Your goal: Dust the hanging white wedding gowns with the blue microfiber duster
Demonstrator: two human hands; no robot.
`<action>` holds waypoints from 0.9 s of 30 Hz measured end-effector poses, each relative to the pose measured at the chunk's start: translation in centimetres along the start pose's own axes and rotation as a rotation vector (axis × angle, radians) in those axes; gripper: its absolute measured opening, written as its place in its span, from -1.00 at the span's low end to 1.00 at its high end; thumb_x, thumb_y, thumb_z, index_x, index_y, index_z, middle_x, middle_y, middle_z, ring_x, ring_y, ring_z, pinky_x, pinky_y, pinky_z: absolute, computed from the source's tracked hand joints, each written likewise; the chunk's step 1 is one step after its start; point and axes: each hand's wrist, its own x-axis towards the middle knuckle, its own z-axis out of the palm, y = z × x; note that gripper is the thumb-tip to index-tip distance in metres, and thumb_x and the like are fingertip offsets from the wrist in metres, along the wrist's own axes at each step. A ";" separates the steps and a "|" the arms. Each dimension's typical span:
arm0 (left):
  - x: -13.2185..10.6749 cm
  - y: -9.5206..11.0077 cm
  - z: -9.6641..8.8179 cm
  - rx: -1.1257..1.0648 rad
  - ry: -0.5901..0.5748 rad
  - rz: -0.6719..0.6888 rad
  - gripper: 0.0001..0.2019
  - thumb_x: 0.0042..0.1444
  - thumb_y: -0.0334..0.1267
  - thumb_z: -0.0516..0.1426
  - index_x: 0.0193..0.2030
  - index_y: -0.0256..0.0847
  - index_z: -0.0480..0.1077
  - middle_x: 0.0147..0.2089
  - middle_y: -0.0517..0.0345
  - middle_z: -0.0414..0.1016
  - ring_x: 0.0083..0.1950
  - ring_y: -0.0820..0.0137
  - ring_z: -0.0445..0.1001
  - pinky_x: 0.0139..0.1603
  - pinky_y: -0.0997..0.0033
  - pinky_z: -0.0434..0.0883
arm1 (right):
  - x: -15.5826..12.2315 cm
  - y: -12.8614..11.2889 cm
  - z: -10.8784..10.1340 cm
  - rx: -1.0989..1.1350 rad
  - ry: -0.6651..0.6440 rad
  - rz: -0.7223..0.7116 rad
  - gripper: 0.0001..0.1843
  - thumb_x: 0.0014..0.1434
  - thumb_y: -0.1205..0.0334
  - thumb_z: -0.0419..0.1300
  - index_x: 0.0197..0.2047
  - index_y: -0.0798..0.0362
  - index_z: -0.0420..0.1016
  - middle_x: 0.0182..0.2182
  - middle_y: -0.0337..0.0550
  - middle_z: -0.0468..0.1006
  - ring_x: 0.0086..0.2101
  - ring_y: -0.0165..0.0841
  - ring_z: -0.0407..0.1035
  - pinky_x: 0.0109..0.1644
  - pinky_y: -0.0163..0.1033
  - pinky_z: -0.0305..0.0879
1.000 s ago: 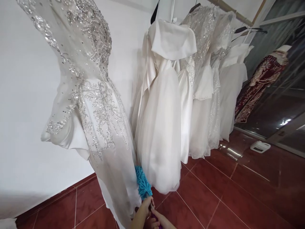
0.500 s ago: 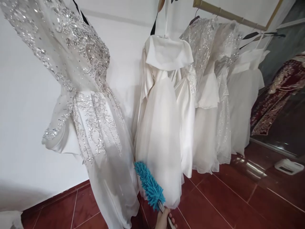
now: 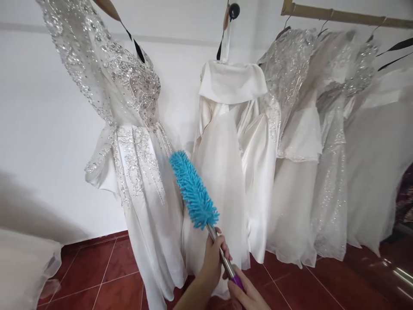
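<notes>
gently is the word for this step: both hands are wrapped around one tool, the left hand (image 3: 213, 254) closed on the metal shaft just under the head, the right hand (image 3: 247, 295) closed lower down on the purple grip. the blue duster (image 3: 192, 190) stands tilted up and to the left, its fluffy head in front of the gap between the beaded gown (image 3: 135, 142) and the plain white gown (image 3: 226, 163), both hanging above the red tiled floor (image 3: 97, 275). light downward strokes along the fabric seem wisest, since the beading could snag the fibres, and the metal shaft is best kept off the cloth. whether the head touches either gown i cannot tell. the right hand is cut off by the lower edge, the gown hems partly hide each other, and the rail (image 3: 342, 16) runs out of view.
</notes>
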 end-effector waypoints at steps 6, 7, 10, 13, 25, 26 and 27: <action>2.8 5.7 4.1 0.013 -0.245 0.143 -0.66 -0.17 -0.22 0.17 -0.23 -0.06 0.14 -0.67 0.57 0.06 -0.69 0.60 0.10 -0.60 0.54 0.17 | 2.1 -8.3 -0.4 -0.176 -0.069 -0.267 -0.51 0.19 -0.25 0.05 -0.04 -0.03 0.17 -0.82 -0.65 0.10 -0.83 -0.55 -0.13 -0.74 -0.40 -0.22; 3.3 6.5 4.7 0.009 -0.278 0.164 -0.67 -0.16 -0.21 0.17 -0.23 -0.07 0.16 -0.67 0.57 0.05 -0.69 0.61 0.09 -0.60 0.54 0.18 | 2.5 -9.5 -0.5 -0.206 -0.051 -0.309 -0.56 0.22 -0.21 0.05 -0.07 -0.03 0.17 -0.81 -0.65 0.09 -0.83 -0.55 -0.12 -0.73 -0.41 -0.21; 5.1 8.7 6.2 -0.004 -0.327 0.196 -0.67 -0.18 -0.20 0.20 -0.26 -0.08 0.17 -0.67 0.57 0.05 -0.68 0.63 0.06 -0.59 0.55 0.17 | 4.1 -12.0 -0.9 -0.305 0.017 -0.408 -0.66 0.25 -0.13 0.03 -0.14 -0.04 0.19 -0.80 -0.63 0.10 -0.82 -0.55 -0.07 -0.72 -0.41 -0.17; 7.3 9.7 6.6 -0.021 -0.319 0.175 -0.69 -0.20 -0.24 0.20 -0.30 -0.09 0.18 -0.67 0.57 0.02 -0.68 0.65 0.02 -0.60 0.56 0.10 | 5.8 -13.0 -1.1 -0.374 0.080 -0.432 -0.72 0.25 -0.07 0.03 -0.17 -0.04 0.20 -0.79 -0.62 0.13 -0.81 -0.53 -0.01 -0.73 -0.41 -0.12; 17.2 2.2 -0.3 -0.052 -0.147 -0.128 -0.81 -0.07 -0.36 0.15 -0.43 -0.12 0.15 -0.68 0.54 -0.02 -0.67 0.62 0.00 -0.53 0.54 0.18 | 13.8 -5.2 -3.1 -0.457 0.192 -0.255 -0.89 0.21 0.11 0.02 -0.26 -0.09 0.13 -0.81 -0.66 0.14 -0.87 -0.52 0.00 -0.83 -0.45 -0.17; 17.5 1.6 -0.8 -0.049 -0.123 -0.142 -0.82 -0.04 -0.37 0.13 -0.44 -0.12 0.14 -0.68 0.53 -0.02 -0.67 0.61 -0.01 -0.53 0.54 0.18 | 14.1 -4.4 -3.2 -0.461 0.192 -0.247 -0.90 0.20 0.13 0.02 -0.26 -0.09 0.13 -0.81 -0.65 0.14 -0.87 -0.52 -0.01 -0.83 -0.45 -0.17; 17.7 0.9 -1.3 -0.045 -0.099 -0.157 -0.82 -0.02 -0.38 0.12 -0.44 -0.12 0.14 -0.68 0.52 -0.03 -0.67 0.61 -0.01 -0.54 0.54 0.18 | 14.3 -3.7 -3.2 -0.462 0.193 -0.235 -0.90 0.20 0.14 0.02 -0.27 -0.09 0.13 -0.80 -0.65 0.14 -0.87 -0.52 -0.01 -0.84 -0.45 -0.18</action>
